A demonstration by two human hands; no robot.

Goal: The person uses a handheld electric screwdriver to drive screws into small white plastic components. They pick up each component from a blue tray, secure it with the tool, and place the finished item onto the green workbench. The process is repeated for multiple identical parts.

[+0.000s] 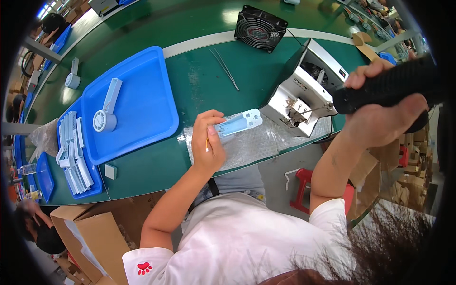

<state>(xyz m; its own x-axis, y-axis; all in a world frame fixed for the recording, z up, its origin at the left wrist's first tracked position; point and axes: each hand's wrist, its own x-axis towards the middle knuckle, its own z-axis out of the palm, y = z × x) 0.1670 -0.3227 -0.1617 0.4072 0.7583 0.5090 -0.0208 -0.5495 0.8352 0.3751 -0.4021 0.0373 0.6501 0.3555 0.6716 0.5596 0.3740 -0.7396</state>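
Green table [199, 90]: a clear bubble-wrap sheet [256, 142] is spread at its near edge.
Left hand [209, 140]: fingers are closed around a pale blue plastic housing [237, 123], held over the sheet.
Right hand [380, 114]: fingers are wrapped tight on a black electric screwdriver [384, 88], its tip at the white screw feeder [299, 95].
Blue tray [130, 107]: a fan-shaped part is carried.

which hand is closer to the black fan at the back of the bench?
Left, narrowly. The left hand holds a light blue plastic part on the bubble wrap, below the black fan. The right hand grips a black screwdriver far to the fan's right, by the white machine.
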